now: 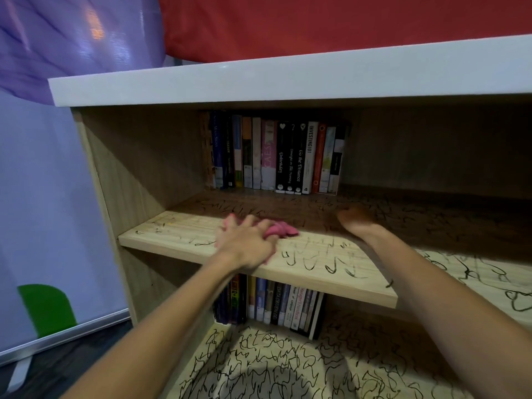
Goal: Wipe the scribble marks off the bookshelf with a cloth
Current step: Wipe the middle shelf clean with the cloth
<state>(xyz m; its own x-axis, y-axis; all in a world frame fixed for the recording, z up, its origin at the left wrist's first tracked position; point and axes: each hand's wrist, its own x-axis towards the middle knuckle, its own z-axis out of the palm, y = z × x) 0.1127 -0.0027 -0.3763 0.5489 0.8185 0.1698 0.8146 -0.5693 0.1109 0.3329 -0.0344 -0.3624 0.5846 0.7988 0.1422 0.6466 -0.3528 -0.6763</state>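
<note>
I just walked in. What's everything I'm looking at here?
Bookshelf: one, light wood with white top, fills the view.
Scribble marks: many, black, on the middle shelf and the one below.
Books: two rows, mixed colours, one at the back of the middle shelf, one beneath.
Cloth: one, pink, on the middle shelf.
Fabric: two, purple and red, behind the shelf.
Green shape: one, on lilac panel, left.
Left hand: grips the cloth.
Right hand: rests on the middle shelf, blurred.
</note>
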